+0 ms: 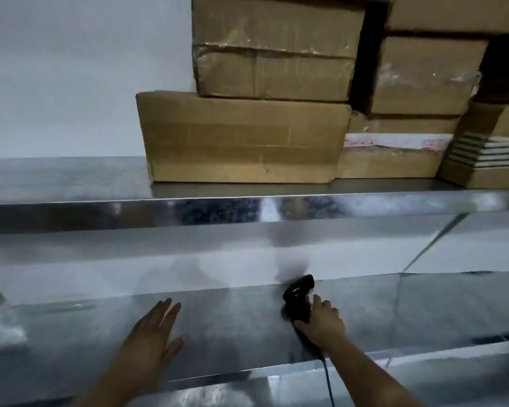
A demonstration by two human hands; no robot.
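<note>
**Black scanner point(299, 298) gripped on the lower metal shelf point(232, 315)**

Held in the right hand point(321, 323), fingers curled round the handle, one finger laid up along its side. Placed near the back edge of the shelf, right of centre, head tipped up and away toward the rear. Resting on the metal or just above it: impossible to tell through the blur. Joined to a dark cable point(329, 386) that runs from under the wrist, over the shelf's front lip and out at the bottom of the view.

Well to the left of it, the left hand point(153, 333): flat, palm down, fingers straight and close together, thumb set apart. Touching the surface or hovering over it: not clear.

Above, the shiny front edge of an upper shelf point(247, 210), loaded with stacked cardboard boxes point(241, 139). Widest box lowest at the left, taped ones piled on it and beside it. At far right, a stack of flat striped packs point(488, 151) on another box. Grey wall point(71, 69) behind, left of the boxes.
</note>
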